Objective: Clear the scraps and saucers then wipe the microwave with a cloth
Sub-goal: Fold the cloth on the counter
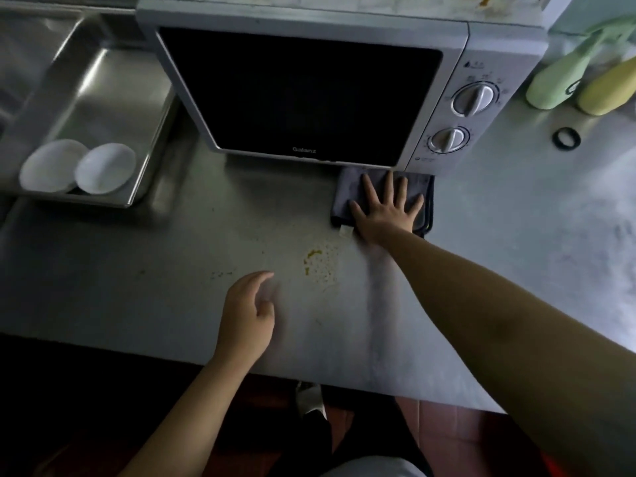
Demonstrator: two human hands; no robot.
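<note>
**Right hand lying flat on the cloth in front of the microwave**

The right hand is lying palm-down on a dark grey cloth, its fingers spread wide and straight, so the grip is wide and curling round nothing; it is simply pressing on the fabric. The cloth is lying folded on the steel surface, its far edge tucking just under the front right corner of the microwave, below the lower of the two dials. A small white tag is showing at the cloth's near left corner.

The left hand is hovering low over the surface near its front edge, well apart from the cloth, with the fingers loosely curved and holding nothing, so its grip is relaxed and wide too.

Between the two hands, a patch of yellowish scraps and fine specks is lying on the surface, just beside the right wrist. More yellow staining is showing on the top of the microwave at the far right.

To the left, two white saucers are sitting side by side, overlapping slightly, in a shallow steel tray. On the right, a green bottle and a yellow bottle are standing close together, with a black ring lying near them.
</note>
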